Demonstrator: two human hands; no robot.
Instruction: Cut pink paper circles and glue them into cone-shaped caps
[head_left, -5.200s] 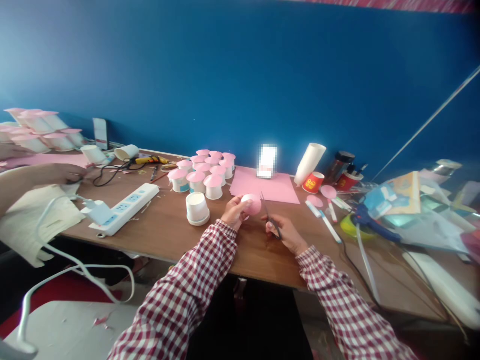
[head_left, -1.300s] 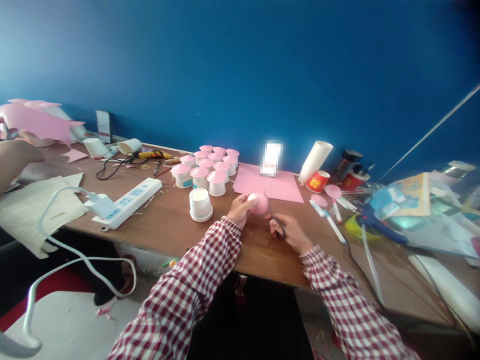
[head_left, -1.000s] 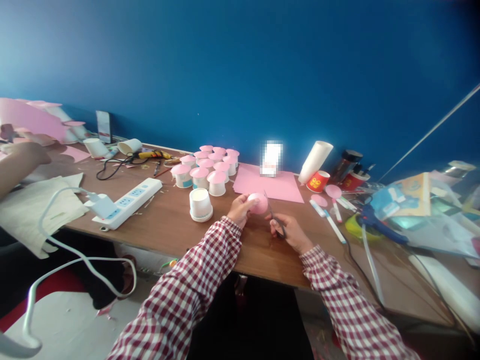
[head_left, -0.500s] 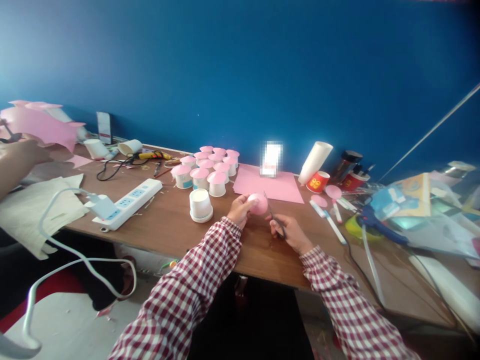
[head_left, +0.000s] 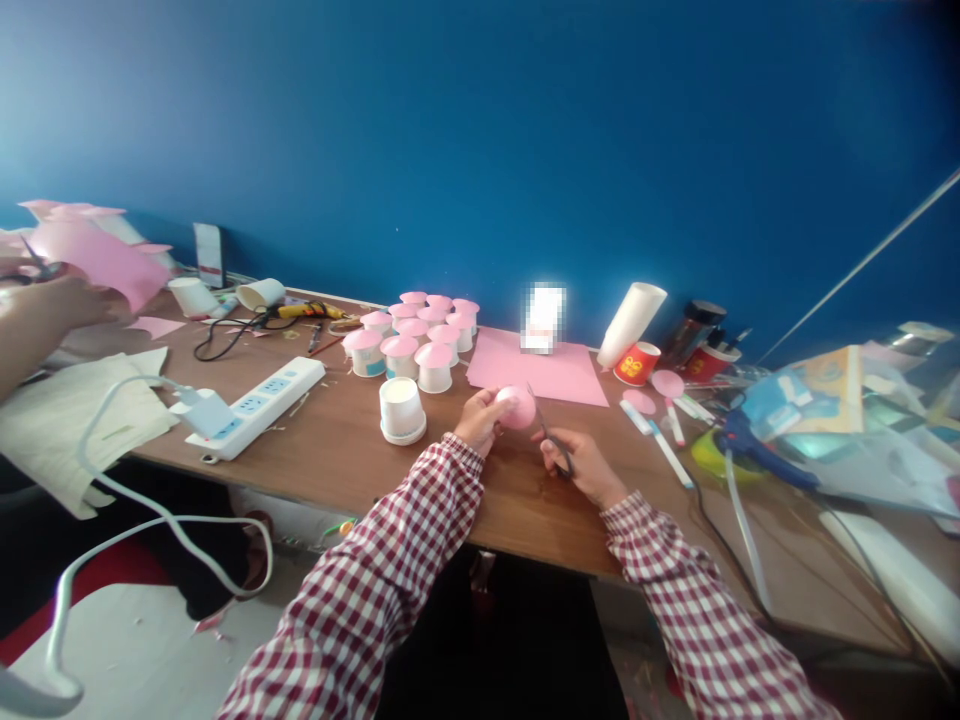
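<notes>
My left hand [head_left: 480, 421] pinches a round pink paper piece [head_left: 516, 408] above the table. My right hand [head_left: 581, 462] is closed on dark-handled scissors [head_left: 559, 455], whose blades point up beside the right edge of the pink piece. To the left of my left hand stands a white paper cup [head_left: 400, 405], upside down on a white rim. Behind it is a group of several white cups topped with pink discs [head_left: 411, 328]. Flat pink sheets [head_left: 540, 375] lie behind my hands.
A white power strip [head_left: 262, 405] lies left. Another person's hands [head_left: 56, 300] hold scissors and pink paper at the far left. On the right are a red cup [head_left: 637, 364], stacked white cups [head_left: 631, 322], pens [head_left: 670, 455] and a blue glue gun [head_left: 761, 450].
My hands, the pink piece and the scissors look unmoved. At the far left, the other person's scissors and pink paper have shifted, and the scissors' blades now show apart.
</notes>
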